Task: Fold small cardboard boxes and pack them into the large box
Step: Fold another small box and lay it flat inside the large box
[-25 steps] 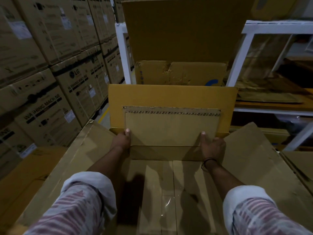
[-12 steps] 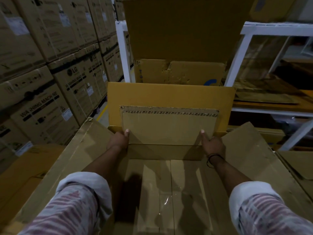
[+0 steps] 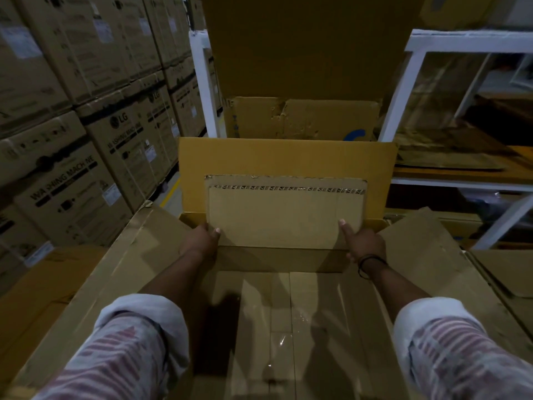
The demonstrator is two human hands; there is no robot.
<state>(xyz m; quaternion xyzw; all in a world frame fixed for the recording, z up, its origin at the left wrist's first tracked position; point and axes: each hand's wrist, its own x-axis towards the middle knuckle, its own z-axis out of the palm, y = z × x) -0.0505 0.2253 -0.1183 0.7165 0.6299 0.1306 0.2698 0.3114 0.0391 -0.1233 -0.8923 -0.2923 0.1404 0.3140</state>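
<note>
A small flat cardboard box (image 3: pixel 284 215), with a printed strip along its top edge, stands upright against the far wall of the large open box (image 3: pixel 285 157). My left hand (image 3: pixel 199 242) grips its lower left edge, thumb on the front face. My right hand (image 3: pixel 362 243) grips its lower right edge, thumb up on the face. The small box's lower part sits inside the large box. The large box's taped floor (image 3: pixel 277 327) shows below my arms, and its side flaps (image 3: pixel 432 261) lie spread outward.
Stacked washing-machine cartons (image 3: pixel 86 116) form a wall on the left. A tall upright cardboard sheet (image 3: pixel 305 47) stands behind the large box. A white metal shelf (image 3: pixel 450 105) holding flat cardboard is at the right. More flattened cardboard (image 3: pixel 507 272) lies at the right edge.
Both hands have slid slightly down and inward along the small box's sides, and the small box has sunk a little deeper against the far wall.
</note>
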